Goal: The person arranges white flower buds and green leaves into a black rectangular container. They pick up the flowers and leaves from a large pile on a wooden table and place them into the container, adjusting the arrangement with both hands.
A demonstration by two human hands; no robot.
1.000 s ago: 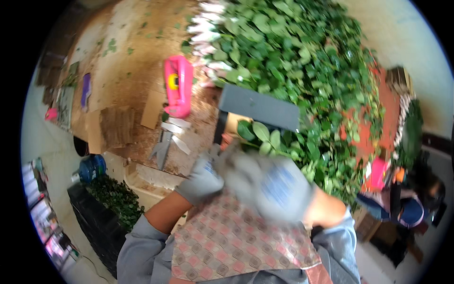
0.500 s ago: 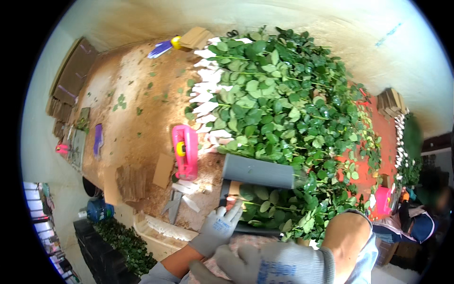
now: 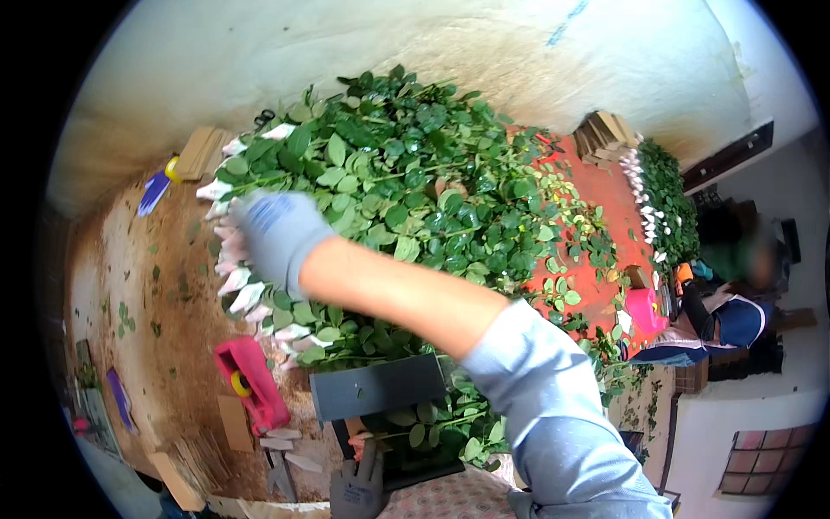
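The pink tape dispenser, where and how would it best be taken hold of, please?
I'd probably grip the pink tape dispenser by its near end, coming from above and closing across its width: the body is long and narrow, the yellow roll sits about midway, and a cardboard piece lies close on the left.

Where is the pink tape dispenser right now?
In the head view, the pink tape dispenser lies on the worktable, in the lower left, right beside a flat cardboard piece and left of the dark grey panel.
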